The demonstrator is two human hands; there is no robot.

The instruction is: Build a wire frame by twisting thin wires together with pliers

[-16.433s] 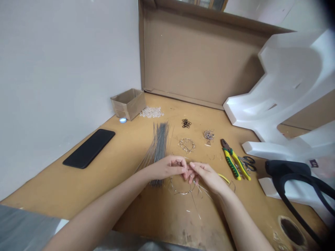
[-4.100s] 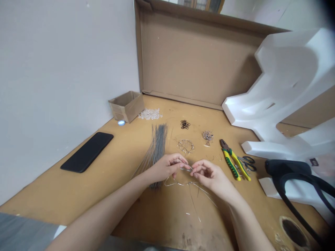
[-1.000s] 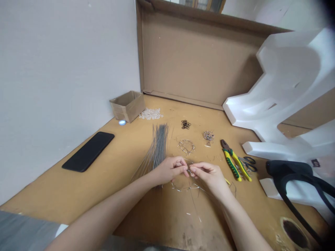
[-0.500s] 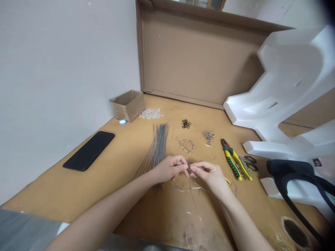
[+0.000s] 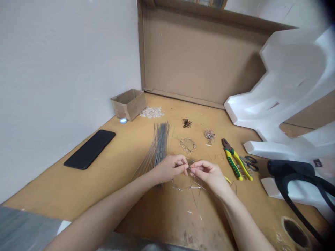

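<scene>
My left hand (image 5: 175,168) and my right hand (image 5: 206,172) meet at the middle of the table, fingertips pinched on a thin wire piece (image 5: 192,179). Loops of this wire hang below and between the hands. Under my left wrist lies a bundle of straight grey wires (image 5: 161,143). Just beyond the hands is a ring of bent wire pieces (image 5: 187,145). Farther back sit a small pile of black rings (image 5: 186,123) and a tangled cluster of small metal pieces (image 5: 209,135).
Pliers with green and yellow handles (image 5: 234,160) and scissors (image 5: 250,162) lie at the right, near white foam (image 5: 288,69) and a black strap (image 5: 290,172). At the left are a black phone (image 5: 89,150), a small cardboard box (image 5: 128,104) and clear bits (image 5: 152,112).
The view has shifted very slightly. Both hands stay in nearly the same place, still pinching the wire, with only a tiny movement of the fingers.
</scene>
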